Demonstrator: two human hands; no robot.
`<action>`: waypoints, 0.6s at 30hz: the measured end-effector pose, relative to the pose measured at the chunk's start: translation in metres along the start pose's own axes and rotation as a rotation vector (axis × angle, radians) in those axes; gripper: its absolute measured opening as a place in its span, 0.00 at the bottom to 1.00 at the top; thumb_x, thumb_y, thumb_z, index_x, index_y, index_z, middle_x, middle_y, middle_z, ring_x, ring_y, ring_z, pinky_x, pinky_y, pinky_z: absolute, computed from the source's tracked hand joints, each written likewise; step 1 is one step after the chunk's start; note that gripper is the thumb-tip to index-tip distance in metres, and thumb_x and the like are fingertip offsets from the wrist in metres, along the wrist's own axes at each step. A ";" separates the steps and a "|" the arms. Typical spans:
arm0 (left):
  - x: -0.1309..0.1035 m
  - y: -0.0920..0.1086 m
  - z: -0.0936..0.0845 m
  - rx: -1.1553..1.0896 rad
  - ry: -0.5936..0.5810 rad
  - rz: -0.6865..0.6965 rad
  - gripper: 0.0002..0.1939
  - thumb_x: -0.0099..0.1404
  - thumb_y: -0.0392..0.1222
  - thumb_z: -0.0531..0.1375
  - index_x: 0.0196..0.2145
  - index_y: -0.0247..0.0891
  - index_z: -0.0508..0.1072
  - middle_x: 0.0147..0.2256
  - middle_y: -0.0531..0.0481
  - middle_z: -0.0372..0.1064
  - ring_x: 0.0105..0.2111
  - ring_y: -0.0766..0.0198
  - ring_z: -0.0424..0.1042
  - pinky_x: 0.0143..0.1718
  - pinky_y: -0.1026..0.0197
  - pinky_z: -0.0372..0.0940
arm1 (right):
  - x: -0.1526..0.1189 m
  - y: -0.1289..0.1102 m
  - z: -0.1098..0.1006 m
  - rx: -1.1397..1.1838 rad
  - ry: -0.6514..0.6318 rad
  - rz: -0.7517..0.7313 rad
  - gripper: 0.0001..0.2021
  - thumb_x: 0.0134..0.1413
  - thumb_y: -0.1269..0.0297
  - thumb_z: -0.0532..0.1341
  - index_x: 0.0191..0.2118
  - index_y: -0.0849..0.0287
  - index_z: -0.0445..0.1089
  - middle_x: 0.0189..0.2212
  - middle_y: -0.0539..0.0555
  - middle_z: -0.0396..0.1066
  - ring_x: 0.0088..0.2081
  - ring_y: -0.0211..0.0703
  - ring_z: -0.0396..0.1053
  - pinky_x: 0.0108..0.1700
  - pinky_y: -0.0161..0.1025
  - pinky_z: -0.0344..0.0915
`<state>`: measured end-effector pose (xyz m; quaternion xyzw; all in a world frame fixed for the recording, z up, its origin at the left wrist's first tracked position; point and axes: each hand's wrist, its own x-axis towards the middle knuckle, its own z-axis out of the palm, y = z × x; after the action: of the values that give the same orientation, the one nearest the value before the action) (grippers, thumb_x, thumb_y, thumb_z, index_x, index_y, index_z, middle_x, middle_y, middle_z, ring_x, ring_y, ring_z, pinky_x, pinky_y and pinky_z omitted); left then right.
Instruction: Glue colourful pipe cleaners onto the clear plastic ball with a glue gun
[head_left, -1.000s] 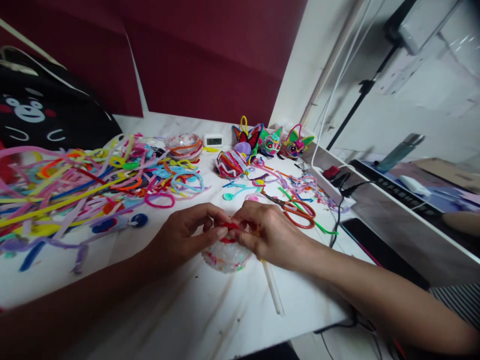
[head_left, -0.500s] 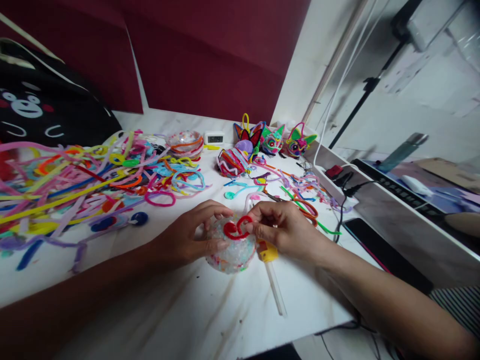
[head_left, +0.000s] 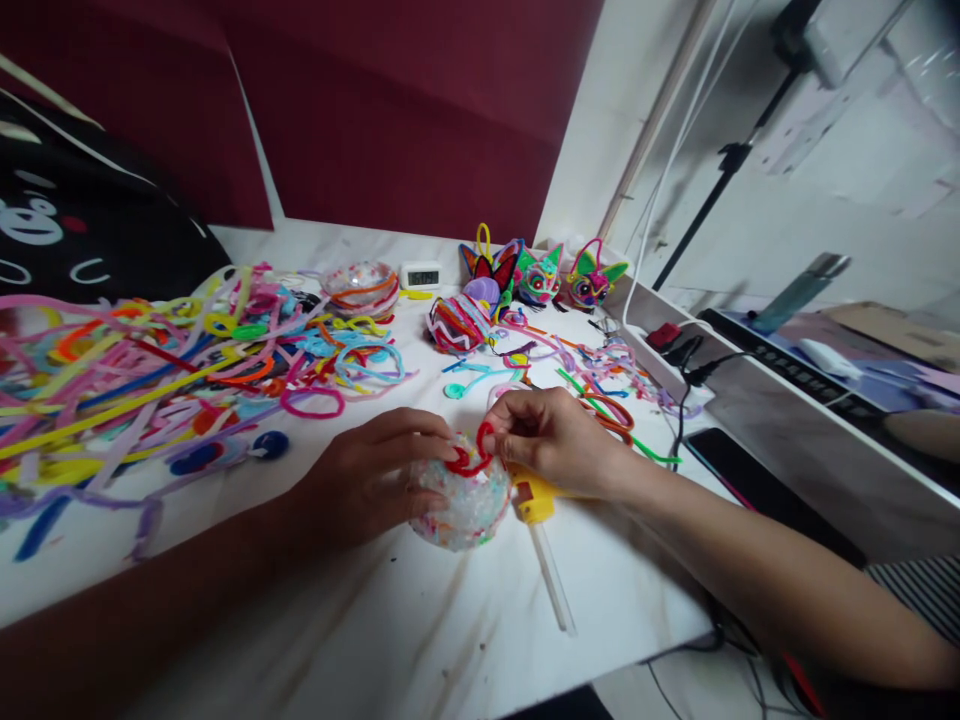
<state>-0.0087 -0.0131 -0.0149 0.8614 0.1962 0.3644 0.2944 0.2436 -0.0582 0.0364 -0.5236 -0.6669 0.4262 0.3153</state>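
A red fuzzy strip (head_left: 472, 469) was curled on top of a clear speckled ball (head_left: 466, 512), which was rested on the desk (head_left: 375, 640) between the two hands. The strip's raised end was pinched between the thumb and forefinger of the right hand (head_left: 551, 440). The ball was grasped at its side by the left hand (head_left: 371, 468), whose fingertips were laid near the strip's other end; whether that end was fastened could not be told, as it was partly covered. The step in hand was judged to be the shaping of the strip's curve on the ball. For the next move, a steady left grip and a light lowering of the raised end seemed to be called for. Just right of the ball, a yellow tool (head_left: 535, 505) was laid. Farther out, a heap of coloured strips (head_left: 150, 375) was spread on the left, and a striped ball (head_left: 456, 326) was placed toward the back.
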 end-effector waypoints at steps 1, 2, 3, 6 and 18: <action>-0.001 0.000 0.000 0.004 0.002 0.013 0.12 0.70 0.48 0.69 0.49 0.44 0.83 0.52 0.43 0.79 0.50 0.55 0.78 0.56 0.57 0.72 | 0.001 -0.001 0.000 -0.001 0.000 -0.006 0.07 0.54 0.62 0.65 0.31 0.59 0.70 0.24 0.47 0.67 0.25 0.36 0.64 0.25 0.33 0.59; -0.002 0.000 0.001 0.002 -0.002 0.021 0.11 0.71 0.48 0.68 0.49 0.44 0.83 0.51 0.43 0.79 0.49 0.56 0.78 0.56 0.57 0.73 | 0.002 -0.001 0.000 0.000 0.001 -0.011 0.07 0.54 0.62 0.65 0.31 0.59 0.70 0.24 0.48 0.67 0.25 0.36 0.64 0.25 0.33 0.59; -0.003 -0.002 0.001 0.000 -0.011 0.029 0.11 0.72 0.49 0.68 0.48 0.43 0.83 0.50 0.43 0.79 0.49 0.56 0.78 0.56 0.58 0.73 | 0.002 -0.002 0.000 0.003 -0.001 -0.013 0.06 0.54 0.63 0.65 0.31 0.59 0.70 0.24 0.48 0.68 0.25 0.36 0.64 0.26 0.33 0.60; -0.002 -0.010 0.002 0.037 -0.011 0.132 0.11 0.74 0.50 0.66 0.49 0.44 0.82 0.50 0.43 0.80 0.49 0.55 0.79 0.55 0.57 0.74 | 0.005 -0.003 -0.001 0.013 -0.008 -0.011 0.05 0.54 0.65 0.64 0.30 0.59 0.69 0.23 0.47 0.67 0.24 0.35 0.63 0.26 0.32 0.59; 0.005 -0.022 -0.001 0.368 0.030 0.550 0.13 0.78 0.45 0.61 0.55 0.39 0.76 0.48 0.41 0.81 0.48 0.54 0.80 0.49 0.52 0.76 | 0.027 -0.001 0.000 -0.012 -0.065 -0.076 0.05 0.52 0.75 0.61 0.28 0.61 0.70 0.24 0.46 0.67 0.26 0.33 0.62 0.28 0.31 0.58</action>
<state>-0.0093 0.0060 -0.0258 0.9153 0.0231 0.4015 0.0214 0.2364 -0.0317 0.0364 -0.4858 -0.6987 0.4265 0.3063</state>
